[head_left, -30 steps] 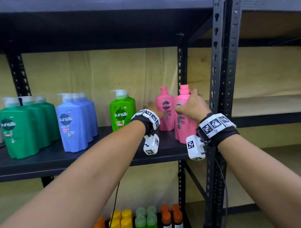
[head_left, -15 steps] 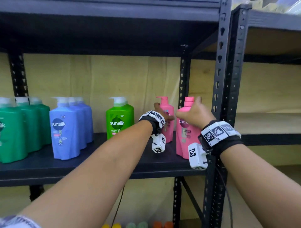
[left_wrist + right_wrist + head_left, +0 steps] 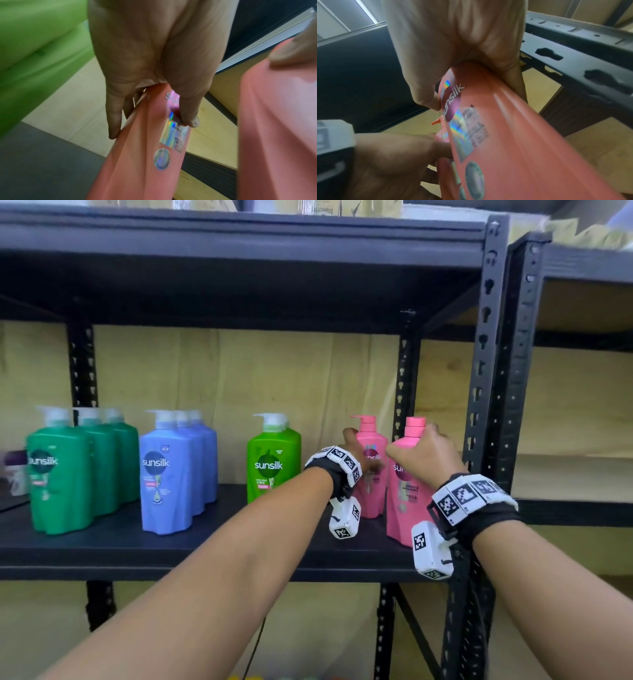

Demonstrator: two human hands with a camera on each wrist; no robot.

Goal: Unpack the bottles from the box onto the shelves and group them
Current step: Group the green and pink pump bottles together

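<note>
Two pink pump bottles stand at the right end of the black shelf (image 3: pixel 171 549). My left hand (image 3: pixel 356 455) grips the rear pink bottle (image 3: pixel 371 498) at its upper body, thumb on the label and fingers behind it. In the left wrist view that hand (image 3: pixel 151 127) wraps the bottle (image 3: pixel 142 169). My right hand (image 3: pixel 424 460) grips the front pink bottle (image 3: pixel 402 511) at its shoulder, close to the shelf's front edge. The right wrist view shows the hand (image 3: pixel 476 94) clamped round the bottle (image 3: pixel 522 148).
A light green bottle (image 3: pixel 272 463) stands just left of my left hand. Further left are grouped blue bottles (image 3: pixel 174 474) and dark green bottles (image 3: pixel 65 477). A black upright post (image 3: pixel 483 405) stands directly right of my right hand. Open shelf lies between the groups.
The head view has tilted upward, hiding the lower shelf's small bottles. Both hands keep their grips on the pink bottles, which stay at the shelf's right end.
</note>
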